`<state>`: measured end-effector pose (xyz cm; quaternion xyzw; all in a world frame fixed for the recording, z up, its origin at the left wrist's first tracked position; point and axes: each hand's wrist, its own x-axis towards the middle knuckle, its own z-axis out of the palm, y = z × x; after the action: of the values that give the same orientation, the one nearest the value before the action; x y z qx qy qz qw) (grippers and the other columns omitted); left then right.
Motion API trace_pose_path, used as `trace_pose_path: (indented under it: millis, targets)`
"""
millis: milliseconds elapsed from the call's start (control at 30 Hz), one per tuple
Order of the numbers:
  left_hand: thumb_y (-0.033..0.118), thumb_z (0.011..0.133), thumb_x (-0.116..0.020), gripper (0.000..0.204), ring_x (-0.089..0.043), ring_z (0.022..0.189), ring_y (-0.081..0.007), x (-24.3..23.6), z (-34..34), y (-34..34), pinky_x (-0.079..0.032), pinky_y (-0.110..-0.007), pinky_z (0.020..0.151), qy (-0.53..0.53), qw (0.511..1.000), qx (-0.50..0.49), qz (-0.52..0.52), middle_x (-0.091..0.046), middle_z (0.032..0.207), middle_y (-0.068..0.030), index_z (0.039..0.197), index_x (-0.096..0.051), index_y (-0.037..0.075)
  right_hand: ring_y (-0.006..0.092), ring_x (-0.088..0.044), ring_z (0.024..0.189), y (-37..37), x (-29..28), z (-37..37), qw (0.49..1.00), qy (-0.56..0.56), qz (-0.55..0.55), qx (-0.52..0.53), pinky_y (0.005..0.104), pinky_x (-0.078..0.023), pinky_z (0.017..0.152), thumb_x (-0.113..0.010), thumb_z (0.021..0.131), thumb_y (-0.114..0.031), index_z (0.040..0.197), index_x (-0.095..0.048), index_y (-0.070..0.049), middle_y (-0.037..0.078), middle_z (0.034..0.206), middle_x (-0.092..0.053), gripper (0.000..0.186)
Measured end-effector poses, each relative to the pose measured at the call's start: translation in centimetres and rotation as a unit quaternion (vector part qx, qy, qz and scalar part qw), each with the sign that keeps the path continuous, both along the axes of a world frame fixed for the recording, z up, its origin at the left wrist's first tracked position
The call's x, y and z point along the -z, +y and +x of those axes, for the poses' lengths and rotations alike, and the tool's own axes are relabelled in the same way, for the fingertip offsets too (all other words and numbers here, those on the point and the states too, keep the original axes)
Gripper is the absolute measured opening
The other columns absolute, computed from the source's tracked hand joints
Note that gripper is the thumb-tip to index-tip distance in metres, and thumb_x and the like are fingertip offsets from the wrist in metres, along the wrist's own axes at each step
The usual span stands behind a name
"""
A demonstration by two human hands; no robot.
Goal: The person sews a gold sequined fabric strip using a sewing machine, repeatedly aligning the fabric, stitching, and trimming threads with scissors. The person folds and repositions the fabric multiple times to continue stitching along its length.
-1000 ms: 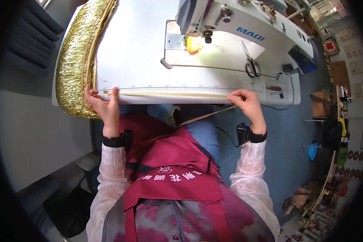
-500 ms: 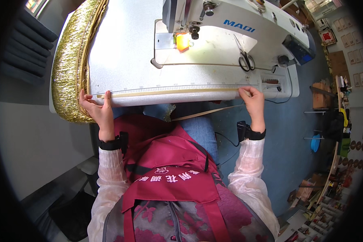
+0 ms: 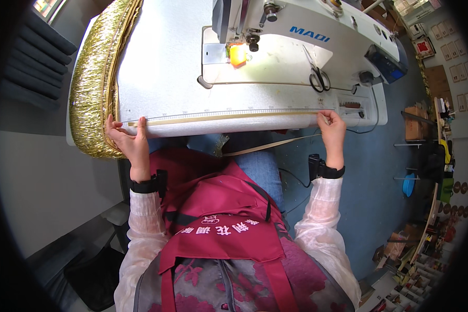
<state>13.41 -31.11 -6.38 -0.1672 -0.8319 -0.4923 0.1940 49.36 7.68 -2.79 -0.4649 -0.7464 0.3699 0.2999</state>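
Observation:
A narrow pale-gold ribbon [image 3: 234, 117] lies straight along the printed ruler [image 3: 239, 111] at the front edge of the white sewing table [image 3: 161, 67]. With its thumb, my left hand [image 3: 132, 145] holds the ribbon down near its left end; the other fingers reach apart toward the gold fringe [image 3: 91, 99]. My right hand [image 3: 333, 132] pinches the ribbon between thumb and forefinger at the ruler's right part. From there a loose length of ribbon [image 3: 270, 145] hangs below the table edge and runs left across my lap.
A white sewing machine [image 3: 307, 28] with its lamp lit stands at the back. Black-handled scissors [image 3: 320, 79] lie under its arm. A recessed tray [image 3: 351, 107] sits at the table's right end. Several small goods fill shelves [image 3: 411, 281] on the far right.
My right hand has slid a little to the right along the ruler, and the stretch of ribbon between my hands is slightly longer. My left hand stays at the left end.

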Motion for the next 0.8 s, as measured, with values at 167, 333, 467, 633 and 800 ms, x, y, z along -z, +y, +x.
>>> trace_pose_path:
  millis: [167, 333, 467, 633, 800]
  targets:
    - [0.015, 0.081, -0.092, 0.09, -0.046, 0.099, -0.018, -0.6, 0.0, 0.3, -0.043, -0.03, 0.088, -0.006, 1.0, -0.016, -0.022, -0.045, 0.118, -0.0084, 0.152, -0.037, 0.0, 0.0083, -0.063, 0.072, -0.2, 0.0, -0.2, 0.999, -0.006, 0.032, 0.004, 0.0251, -0.051, 0.068, -0.075, 0.091, -0.009, 0.098, -0.074, 0.003, 0.008, 0.084, -0.074, 0.014]
    - [0.009, 0.082, -0.087, 0.07, -0.056, 0.104, -0.0272, -6.4, 2.4, 2.2, -0.048, -0.039, 0.085, 0.153, 0.979, 0.049, -0.124, -0.054, 0.124, -0.0152, 0.142, -0.052, 0.004, 0.0074, -0.057, 0.065, -4.5, -3.7, -2.4, 0.994, 0.012, 0.109, -0.029, 0.0249, -0.047, 0.059, -0.075, 0.088, -0.005, 0.094, -0.073, 0.002, 0.006, 0.08, -0.071, 0.009]
    - [-0.005, 0.084, -0.074, 0.041, -0.06, 0.123, -0.0325, -12.6, 8.6, 6.4, -0.042, -0.041, 0.107, 0.118, 0.938, 0.281, -0.167, -0.067, 0.129, -0.0134, 0.123, -0.068, 0.006, 0.0193, -0.06, 0.062, -9.9, -8.2, -4.6, 0.941, 0.061, 0.265, -0.203, 0.0316, -0.05, 0.058, -0.078, 0.081, 0.002, 0.093, -0.071, -0.004, 0.006, 0.077, -0.066, 0.015]
    - [0.019, 0.11, -0.048, 0.023, -0.065, 0.108, -0.022, -16.6, 11.8, 11.0, -0.043, -0.039, 0.104, -0.129, 0.742, 0.652, -0.084, -0.069, 0.11, -0.0082, 0.113, -0.066, 0.004, 0.0246, -0.064, 0.07, -13.0, -12.0, -6.5, 0.831, 0.122, 0.401, -0.366, 0.0355, -0.054, 0.062, -0.082, 0.076, 0.003, 0.104, -0.072, -0.004, 0.007, 0.085, -0.065, 0.031]
    - [0.022, 0.107, -0.051, 0.026, -0.056, 0.078, -0.0115, -16.4, 12.0, 10.1, -0.047, -0.029, 0.074, -0.397, 0.638, 0.658, -0.046, -0.062, 0.081, -0.0026, 0.098, -0.064, 0.002, 0.0214, -0.064, 0.071, -13.7, -12.5, -6.7, 0.787, 0.135, 0.44, -0.412, 0.0341, -0.054, 0.062, -0.082, 0.076, 0.001, 0.112, -0.072, -0.001, 0.005, 0.088, -0.065, 0.037]
